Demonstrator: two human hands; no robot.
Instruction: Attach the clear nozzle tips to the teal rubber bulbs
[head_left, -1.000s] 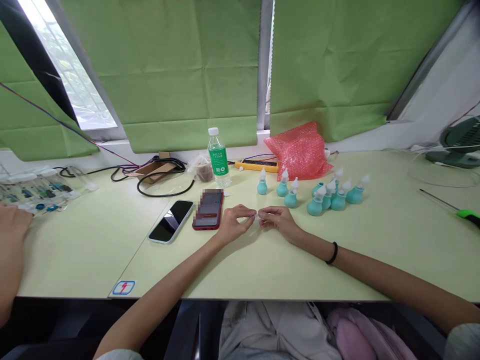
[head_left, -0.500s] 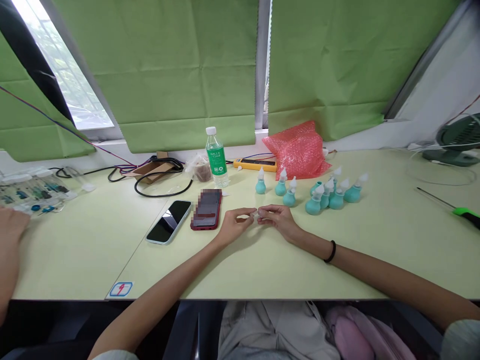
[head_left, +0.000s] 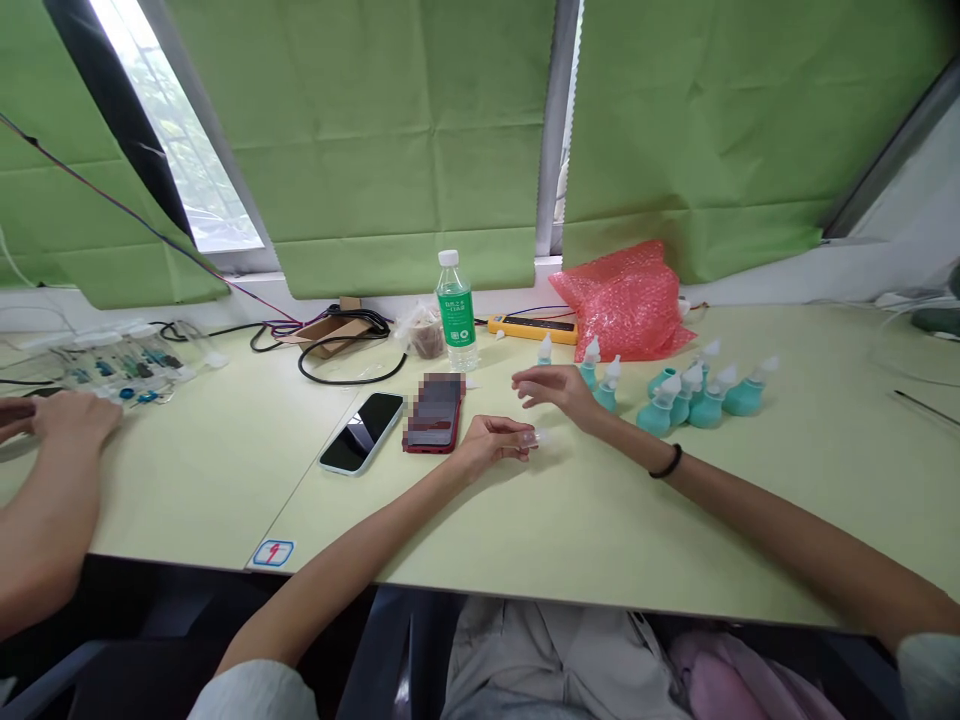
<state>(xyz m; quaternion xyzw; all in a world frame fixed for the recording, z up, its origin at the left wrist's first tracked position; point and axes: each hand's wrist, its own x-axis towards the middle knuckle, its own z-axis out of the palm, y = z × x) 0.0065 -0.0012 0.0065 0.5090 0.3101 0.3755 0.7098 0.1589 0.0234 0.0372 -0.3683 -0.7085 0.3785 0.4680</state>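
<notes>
My left hand (head_left: 491,445) is closed in a pinch on a small clear plastic piece (head_left: 532,439), held just above the table (head_left: 600,530). My right hand (head_left: 561,392) is raised further back, its fingers stretched out and apart, with nothing visible in them. Behind that hand stands a teal squeeze bulb with a translucent tip (head_left: 545,350), its lower part hidden by the fingers. Two more teal bulbs (head_left: 606,397) are close by, one partly covered by the hand. A cluster of several similar bulbs (head_left: 706,408) stands to the right of the wrist.
Left of my left hand lie a red-cased phone (head_left: 436,412) and a pale-cased phone (head_left: 362,432). At the back are a water bottle (head_left: 457,318), a yellow device (head_left: 532,329) and a red bubble-wrap bag (head_left: 626,300). Another person's hand (head_left: 75,420) works at far left.
My right hand has left the small clear piece and moved back to the teal bulbs, its fingers opening. My left hand keeps the piece. The view has shifted left; the other person's hand moved.
</notes>
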